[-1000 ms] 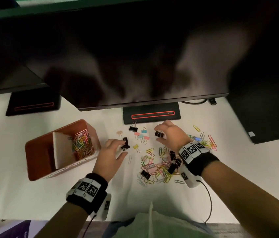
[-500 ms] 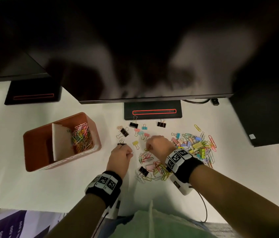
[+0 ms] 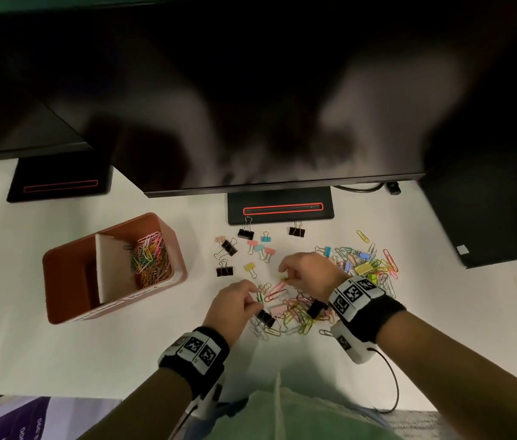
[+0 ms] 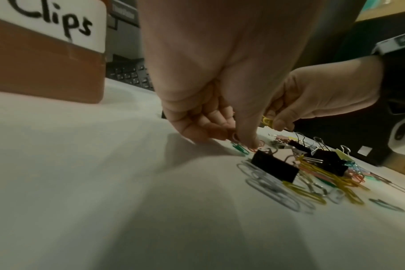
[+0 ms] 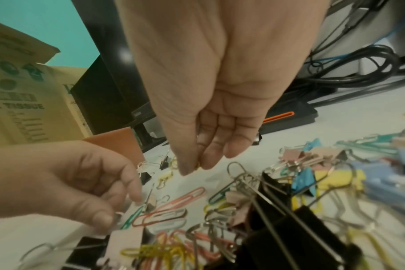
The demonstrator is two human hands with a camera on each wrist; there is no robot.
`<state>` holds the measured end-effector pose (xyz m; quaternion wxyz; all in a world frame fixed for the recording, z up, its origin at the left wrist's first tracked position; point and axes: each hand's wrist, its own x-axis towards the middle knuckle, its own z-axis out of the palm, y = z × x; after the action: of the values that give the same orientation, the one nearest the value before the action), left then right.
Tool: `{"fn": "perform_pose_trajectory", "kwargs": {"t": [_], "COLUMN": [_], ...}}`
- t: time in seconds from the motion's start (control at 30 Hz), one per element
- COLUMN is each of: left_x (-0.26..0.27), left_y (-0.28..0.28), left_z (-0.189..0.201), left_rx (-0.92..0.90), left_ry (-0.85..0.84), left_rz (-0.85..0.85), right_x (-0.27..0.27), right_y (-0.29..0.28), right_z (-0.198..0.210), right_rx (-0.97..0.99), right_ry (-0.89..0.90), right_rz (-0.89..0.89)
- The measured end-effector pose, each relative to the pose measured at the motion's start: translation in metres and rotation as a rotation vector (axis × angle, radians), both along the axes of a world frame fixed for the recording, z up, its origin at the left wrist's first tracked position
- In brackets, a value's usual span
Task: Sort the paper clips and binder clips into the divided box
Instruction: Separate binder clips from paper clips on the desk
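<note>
Two hands over the loose heap. Right hand [image 3: 306, 274]: thumb and forefinger pinch a yellow paper clip [image 3: 284, 279], lifted just above the counter [image 3: 60, 360]. Left hand [image 3: 235, 304]: fingertips curled down at a green paper clip [image 3: 259, 296] lying on the counter; whether it is gripped, cannot tell. Mixed clip heap [image 3: 301, 312] between and right of the hands. Black binder clips [image 3: 224, 270] beyond. Divided box [image 3: 66, 287] well left, coloured paper clips [image 3: 149, 258] in its right compartment.

Dark monitor [image 3: 250, 106] over white desk [image 3: 44, 360] — keyboard [image 4: 130, 74] behind.
</note>
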<state>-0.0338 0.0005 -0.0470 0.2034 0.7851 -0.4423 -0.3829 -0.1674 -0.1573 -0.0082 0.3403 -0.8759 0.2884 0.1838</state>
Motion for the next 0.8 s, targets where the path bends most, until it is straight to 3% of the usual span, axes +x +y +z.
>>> {"fn": "perform_pose_trajectory", "kwargs": {"t": [0.2, 0.47, 0.8], "left_x": [-0.01, 0.0, 0.026], "left_y": [-0.014, -0.012, 0.024], "left_z": [-0.006, -0.013, 0.0], "left_rx": [-0.024, -0.035, -0.073], "left_ry": [-0.093, -0.2, 0.039], "left_rz": [0.049, -0.116, -0.324], "right_x": [0.006, 0.014, 0.017], "right_y": [0.017, 0.016, 0.018], "right_z": [-0.007, -0.011, -0.011], "right_rx": [-0.084, -0.175, -0.051], "right_ry": [0.13, 0.128, 0.162], "right_rz": [0.208, 0.267, 0.177]}}
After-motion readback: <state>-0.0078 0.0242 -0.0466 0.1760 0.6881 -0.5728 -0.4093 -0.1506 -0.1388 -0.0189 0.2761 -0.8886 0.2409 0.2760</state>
